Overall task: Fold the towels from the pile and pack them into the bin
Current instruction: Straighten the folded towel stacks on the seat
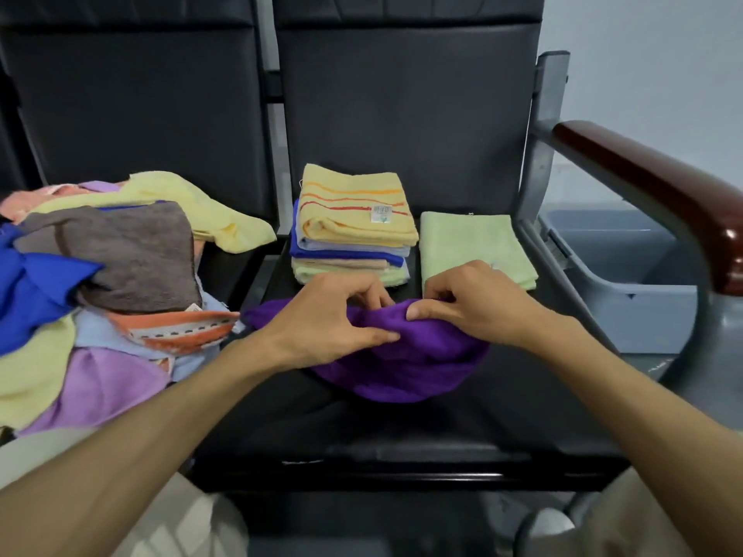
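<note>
A crumpled purple towel [406, 363] lies on the black seat in front of me. My left hand [329, 315] pinches its upper edge on the left, and my right hand [470, 303] pinches the same edge just to the right. Behind them stands a stack of folded towels [354, 227] topped by a yellow striped one, with a single folded light green towel [470, 243] beside it. The unfolded pile [100, 283] of mixed coloured towels covers the seat to the left. A grey bin [627, 267] sits on the floor at the right, past the armrest.
A dark wooden armrest [659, 186] on a grey metal frame rises between the seat and the bin. The black seat backs [402, 102] close off the far side. My knees in light trousers show at the bottom edge.
</note>
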The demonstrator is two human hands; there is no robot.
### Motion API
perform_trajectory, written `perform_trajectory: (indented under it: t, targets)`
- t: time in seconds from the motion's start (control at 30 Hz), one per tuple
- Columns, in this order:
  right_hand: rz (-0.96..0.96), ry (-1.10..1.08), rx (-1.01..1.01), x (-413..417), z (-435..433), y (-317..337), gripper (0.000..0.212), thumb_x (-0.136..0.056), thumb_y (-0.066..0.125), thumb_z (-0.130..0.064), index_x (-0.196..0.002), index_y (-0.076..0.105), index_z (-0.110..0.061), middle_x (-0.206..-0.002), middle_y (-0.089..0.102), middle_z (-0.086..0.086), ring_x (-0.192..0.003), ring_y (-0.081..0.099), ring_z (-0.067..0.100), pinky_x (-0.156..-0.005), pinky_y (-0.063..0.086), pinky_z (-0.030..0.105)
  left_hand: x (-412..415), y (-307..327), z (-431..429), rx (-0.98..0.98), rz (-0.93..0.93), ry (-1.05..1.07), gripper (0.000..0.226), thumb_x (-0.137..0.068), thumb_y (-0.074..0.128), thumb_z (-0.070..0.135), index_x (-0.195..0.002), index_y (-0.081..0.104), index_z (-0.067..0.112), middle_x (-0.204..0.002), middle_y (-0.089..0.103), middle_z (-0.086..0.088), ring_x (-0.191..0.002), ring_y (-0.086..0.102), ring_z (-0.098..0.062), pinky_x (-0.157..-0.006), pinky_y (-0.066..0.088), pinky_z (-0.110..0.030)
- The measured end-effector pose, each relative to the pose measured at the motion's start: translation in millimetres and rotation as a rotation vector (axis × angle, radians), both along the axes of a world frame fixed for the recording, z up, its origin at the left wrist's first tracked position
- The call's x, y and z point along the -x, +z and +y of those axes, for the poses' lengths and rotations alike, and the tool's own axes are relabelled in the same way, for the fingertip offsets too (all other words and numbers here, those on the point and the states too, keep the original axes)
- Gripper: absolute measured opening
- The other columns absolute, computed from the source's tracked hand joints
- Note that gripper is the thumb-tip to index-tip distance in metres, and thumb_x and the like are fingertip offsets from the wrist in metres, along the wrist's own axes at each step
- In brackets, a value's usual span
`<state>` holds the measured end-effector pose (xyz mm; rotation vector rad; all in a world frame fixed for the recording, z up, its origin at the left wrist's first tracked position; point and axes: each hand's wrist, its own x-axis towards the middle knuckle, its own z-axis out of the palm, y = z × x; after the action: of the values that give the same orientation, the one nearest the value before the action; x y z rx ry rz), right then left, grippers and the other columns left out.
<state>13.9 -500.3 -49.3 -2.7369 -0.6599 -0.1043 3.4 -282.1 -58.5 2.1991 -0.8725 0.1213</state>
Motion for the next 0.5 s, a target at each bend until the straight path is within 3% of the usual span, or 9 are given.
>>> perform_trajectory:
  t: [0.1, 0.23, 0.33, 0.43, 0.5]
  targets:
    - [-0.003, -0.022, 0.017, -1, -2, -3, 0.072, -0.066, 0.028, -0.083, -0.050, 0.043, -0.015, -0.045, 0.041, -0.003, -0.046, 0.039, 0.012, -0.054, 0.036, 0.031, -6, 3, 12, -0.130, -0.066, 0.077, 0.024, -0.073, 0.082, 0.032, -0.071, 0.060, 0.022, -0.070, 0.064, 0.009, -0.067, 0.062, -0.009, -0.063, 0.054, -0.038]
    - [0.047, 0.003, -0.103, -5, -7, -4, 0.067, -0.067, 0.041, -0.080, -0.047, 0.040, -0.015, -0.044, 0.035, -0.005, -0.044, 0.036, 0.011, -0.048, 0.028, 0.022, -13, 10, 20, -0.292, -0.179, 0.240, 0.032, -0.079, 0.074, 0.043, -0.072, 0.046, 0.030, -0.059, 0.051, 0.013, -0.057, 0.049, -0.005, -0.055, 0.038, -0.026]
    - [0.113, 0.027, -0.134, -11, -19, -5, 0.056, -0.068, 0.057, -0.067, -0.059, 0.060, -0.011, -0.052, 0.051, -0.004, -0.050, 0.043, 0.010, -0.051, 0.033, 0.021, -18, 9, 28, -0.457, -0.137, 0.274, 0.026, -0.086, 0.061, 0.053, -0.087, 0.048, 0.030, -0.075, 0.052, 0.019, -0.070, 0.051, -0.002, -0.062, 0.036, -0.024]
    - [0.055, -0.020, -0.116, -20, -31, -9, 0.051, -0.076, 0.060, -0.058, -0.072, 0.069, -0.009, -0.066, 0.065, 0.005, -0.064, 0.056, 0.021, -0.062, 0.042, 0.030, -21, 7, 35, -0.303, 0.059, 0.209, 0.034, -0.092, 0.048, 0.054, -0.092, 0.061, 0.023, -0.091, 0.062, 0.015, -0.086, 0.058, -0.005, -0.075, 0.046, -0.026]
    - [0.032, -0.077, -0.109, -25, -37, -10, 0.038, -0.085, 0.064, -0.046, -0.076, 0.070, -0.010, -0.069, 0.066, 0.006, -0.067, 0.057, 0.020, -0.063, 0.042, 0.031, -21, 7, 34, -0.187, 0.159, 0.198, 0.033, -0.098, 0.044, 0.043, -0.085, 0.061, 0.018, -0.089, 0.063, 0.007, -0.085, 0.058, -0.010, -0.077, 0.045, -0.030]
